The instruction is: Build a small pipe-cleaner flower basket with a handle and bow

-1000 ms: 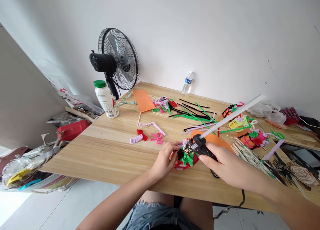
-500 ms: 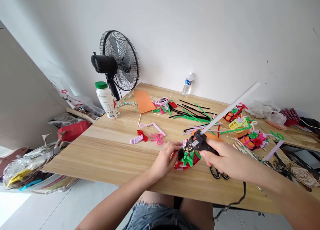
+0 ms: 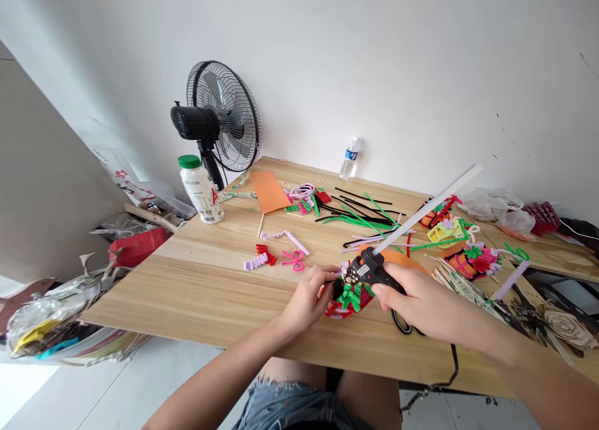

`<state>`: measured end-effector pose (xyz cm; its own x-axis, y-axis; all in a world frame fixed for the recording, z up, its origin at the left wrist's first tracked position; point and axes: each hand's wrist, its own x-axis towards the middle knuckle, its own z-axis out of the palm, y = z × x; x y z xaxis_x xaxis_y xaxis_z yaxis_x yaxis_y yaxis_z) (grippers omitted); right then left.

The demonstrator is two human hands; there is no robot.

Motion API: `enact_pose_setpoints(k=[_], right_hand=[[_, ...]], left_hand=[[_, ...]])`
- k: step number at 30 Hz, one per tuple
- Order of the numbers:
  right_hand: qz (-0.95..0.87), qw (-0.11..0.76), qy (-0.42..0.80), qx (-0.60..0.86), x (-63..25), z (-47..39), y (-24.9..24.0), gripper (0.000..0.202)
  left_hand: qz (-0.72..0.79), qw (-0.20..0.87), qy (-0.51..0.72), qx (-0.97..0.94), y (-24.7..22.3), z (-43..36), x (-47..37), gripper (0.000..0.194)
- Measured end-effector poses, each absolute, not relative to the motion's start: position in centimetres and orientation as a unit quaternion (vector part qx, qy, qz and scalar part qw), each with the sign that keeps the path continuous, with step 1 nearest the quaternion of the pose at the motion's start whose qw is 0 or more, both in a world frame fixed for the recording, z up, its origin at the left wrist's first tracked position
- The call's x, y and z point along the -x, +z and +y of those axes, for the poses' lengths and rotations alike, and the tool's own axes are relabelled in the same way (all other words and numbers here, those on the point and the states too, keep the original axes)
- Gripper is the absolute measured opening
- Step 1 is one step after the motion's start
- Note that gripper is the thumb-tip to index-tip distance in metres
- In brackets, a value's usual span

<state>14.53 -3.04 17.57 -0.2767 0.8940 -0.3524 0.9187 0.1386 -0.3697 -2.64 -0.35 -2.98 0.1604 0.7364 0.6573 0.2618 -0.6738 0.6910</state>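
Observation:
My right hand [image 3: 405,286] is closed around the handle of a black glue gun [image 3: 365,269], with a long whitish glue stick [image 3: 428,210] poking up out of its back. The nozzle end sits right over a red pipe-cleaner craft piece [image 3: 344,310] that carries a green pipe-cleaner flower [image 3: 349,298]. Gripping the left side of that piece is my left hand [image 3: 309,296], its fingers closed; the glue gun hides part of the piece. Black-handled scissors [image 3: 401,322] lie partly under my right hand.
Loose black, green and lilac pipe cleaners [image 3: 358,215] lie behind my hands. Finished-looking woven pieces [image 3: 468,259] stand at right. A white bottle with green cap [image 3: 201,190], a fan [image 3: 224,118] and a water bottle [image 3: 349,158] are farther back. The gun's cord [image 3: 453,367] hangs over the front edge.
My right hand and the glue gun have shifted slightly left, covering more of the scissors. The left hand still holds the craft piece in the same place.

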Motion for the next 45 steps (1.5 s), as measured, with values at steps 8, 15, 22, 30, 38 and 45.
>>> enact_pose_setpoints(k=[8, 15, 22, 30, 38, 45], right_hand=[[0.761, 0.026, -0.26, -0.593, -14.9, -3.3, 17.3, 0.021], [0.782, -0.003, -0.232, -0.579, -15.4, -3.6, 17.4, 0.025], [0.775, -0.05, -0.262, -0.573, -16.5, -4.1, 17.6, 0.028], [0.652, -0.273, -0.442, -0.553, -19.7, -5.1, 17.3, 0.034], [0.426, -0.638, -0.45, -0.457, -25.1, -2.1, 15.3, 0.03], [0.386, -0.449, -0.407, -0.695, -29.4, 1.0, 6.3, 0.027]], left_hand=[[0.343, 0.236, 0.547, -0.726, -3.0, -0.5, 2.6, 0.024], [0.345, 0.223, 0.548, -0.728, -2.8, -0.4, 2.6, 0.022], [0.344, 0.212, 0.548, -0.732, -2.6, -0.4, 2.7, 0.023], [0.343, 0.196, 0.55, -0.736, -2.6, -0.3, 2.7, 0.023], [0.345, 0.203, 0.55, -0.733, -2.7, -0.5, 2.8, 0.021], [0.352, 0.214, 0.541, -0.734, -2.8, -0.5, 2.8, 0.022]])
